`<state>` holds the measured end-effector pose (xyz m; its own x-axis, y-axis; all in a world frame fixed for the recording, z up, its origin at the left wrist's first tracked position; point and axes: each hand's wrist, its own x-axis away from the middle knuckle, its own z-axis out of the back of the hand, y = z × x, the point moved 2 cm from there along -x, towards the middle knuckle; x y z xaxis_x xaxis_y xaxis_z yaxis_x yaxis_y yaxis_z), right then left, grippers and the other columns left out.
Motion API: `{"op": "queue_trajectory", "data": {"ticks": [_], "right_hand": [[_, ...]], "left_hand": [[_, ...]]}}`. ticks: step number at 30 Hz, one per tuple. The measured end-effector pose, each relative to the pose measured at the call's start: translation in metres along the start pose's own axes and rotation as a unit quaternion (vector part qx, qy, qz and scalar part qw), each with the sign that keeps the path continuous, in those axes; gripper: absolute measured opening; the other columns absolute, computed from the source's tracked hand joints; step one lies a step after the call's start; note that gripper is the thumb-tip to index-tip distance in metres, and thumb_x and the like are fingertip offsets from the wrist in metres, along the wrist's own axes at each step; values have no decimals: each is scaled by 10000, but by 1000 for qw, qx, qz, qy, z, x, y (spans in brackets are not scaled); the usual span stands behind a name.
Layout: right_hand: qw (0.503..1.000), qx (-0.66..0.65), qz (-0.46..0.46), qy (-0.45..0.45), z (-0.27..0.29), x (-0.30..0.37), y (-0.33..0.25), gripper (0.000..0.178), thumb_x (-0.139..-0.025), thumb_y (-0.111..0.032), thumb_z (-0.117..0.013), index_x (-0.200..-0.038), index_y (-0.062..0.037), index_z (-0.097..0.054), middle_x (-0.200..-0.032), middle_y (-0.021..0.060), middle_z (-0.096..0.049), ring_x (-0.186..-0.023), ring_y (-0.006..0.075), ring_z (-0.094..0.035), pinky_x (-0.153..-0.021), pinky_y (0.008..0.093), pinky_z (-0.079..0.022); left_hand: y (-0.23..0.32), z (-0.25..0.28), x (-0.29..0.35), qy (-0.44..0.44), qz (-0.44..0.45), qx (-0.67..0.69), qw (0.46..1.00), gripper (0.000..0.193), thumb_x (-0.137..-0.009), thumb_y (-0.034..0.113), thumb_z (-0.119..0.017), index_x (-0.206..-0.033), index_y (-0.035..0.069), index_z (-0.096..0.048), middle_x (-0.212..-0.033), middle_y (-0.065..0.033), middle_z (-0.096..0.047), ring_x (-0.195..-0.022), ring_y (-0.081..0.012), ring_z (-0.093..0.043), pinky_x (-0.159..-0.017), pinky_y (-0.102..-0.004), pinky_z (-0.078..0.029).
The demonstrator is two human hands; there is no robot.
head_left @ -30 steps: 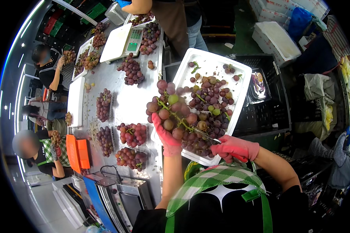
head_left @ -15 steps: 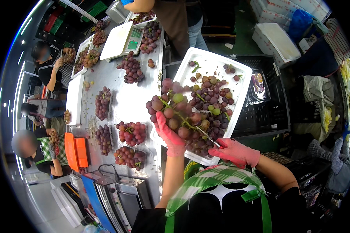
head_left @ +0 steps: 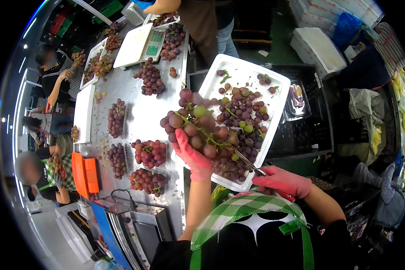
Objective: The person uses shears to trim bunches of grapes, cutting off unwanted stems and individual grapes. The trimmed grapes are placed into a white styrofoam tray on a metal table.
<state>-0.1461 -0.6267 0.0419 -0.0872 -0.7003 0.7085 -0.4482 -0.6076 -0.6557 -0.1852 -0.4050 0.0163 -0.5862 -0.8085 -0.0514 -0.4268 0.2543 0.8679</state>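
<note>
A: Head view: the person's left hand (head_left: pixel 191 155), in a pink glove, has its grip closed from below around a large bunch of red grapes with one green berry (head_left: pixel 198 128), lifted clear above the near left corner of the white rectangular foam tray (head_left: pixel 274 96). Held up like that, the stems hang open to view.

B: And the right hand (head_left: pixel 281 181)?

A: Also pink-gloved, its grip closed on a pair of slim metal scissors (head_left: pixel 247 163), blades pointing up into the underside of the bunch. The tray sits right below, so whatever gets snipped would drop among the loose red and green grapes and stem scraps (head_left: pixel 245 114) lying in it.

B: Where does the tray stand?

A: Beside the right edge of the long steel desk (head_left: pixel 146 119), over a black plastic crate (head_left: pixel 312 117).

B: What's on the desk?

A: Separate grape bunches (head_left: pixel 149 153) laid in rows along it, apparently sorted apart from the scraps. A white weighing scale (head_left: pixel 141 45) stands toward the far end. Other people (head_left: pixel 54 85) handle grapes along the left edge.
</note>
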Motion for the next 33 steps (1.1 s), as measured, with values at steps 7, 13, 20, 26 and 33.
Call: {"op": "queue_trajectory", "data": {"ticks": [7, 13, 20, 26, 33], "right_hand": [[981, 187, -18, 53, -7, -20, -8, 635, -784, -566, -514, -1001, 30, -524, -941, 179, -583, -870, 227, -559, -772, 333, -432], [973, 212, 4, 90, -9, -26, -9, 650, -769, -562, -534, -1004, 43, -517, -954, 193, -592, -905, 265, -572, -789, 351, -430], [974, 201, 15, 103, -9, -34, -6, 589, -769, -454, -587, -1060, 53, -509, -954, 187, -587, -892, 278, -573, -793, 357, -433], [959, 226, 56, 160, -6, -30, -6, 527, -773, -387, -595, -1060, 48, -518, -920, 193, -600, -875, 296, -583, -789, 366, -440], [961, 253, 43, 100, -9, -26, -20, 541, -778, -410, -580, -1048, 50, -487, -846, 172, -616, -800, 291, -607, -742, 371, -457]], "left_hand": [[3, -2, 4, 18, -30, -44, 998, 449, -922, 308, -418, -1287, 49, -391, -1299, -56, -416, -1188, -169, -392, -989, -319, -304], [2, -4, 7, 4, -30, -41, 999, 452, -915, 317, -431, -1276, 48, -400, -1300, -56, -420, -1186, -170, -400, -991, -324, -305], [5, -7, 8, 29, -41, -75, 996, 407, -923, 281, -421, -1252, 42, -414, -1282, -49, -431, -1167, -165, -412, -981, -324, -316], [4, 6, -3, 30, -13, -33, 999, 409, -931, 300, -403, -1247, 40, -401, -1223, -66, -458, -1103, -176, -456, -945, -317, -361], [12, 8, -3, 21, 64, 76, 995, 445, -931, 370, -361, -1265, 76, -374, -1184, -79, -484, -1050, -206, -498, -909, -327, -404]]}}
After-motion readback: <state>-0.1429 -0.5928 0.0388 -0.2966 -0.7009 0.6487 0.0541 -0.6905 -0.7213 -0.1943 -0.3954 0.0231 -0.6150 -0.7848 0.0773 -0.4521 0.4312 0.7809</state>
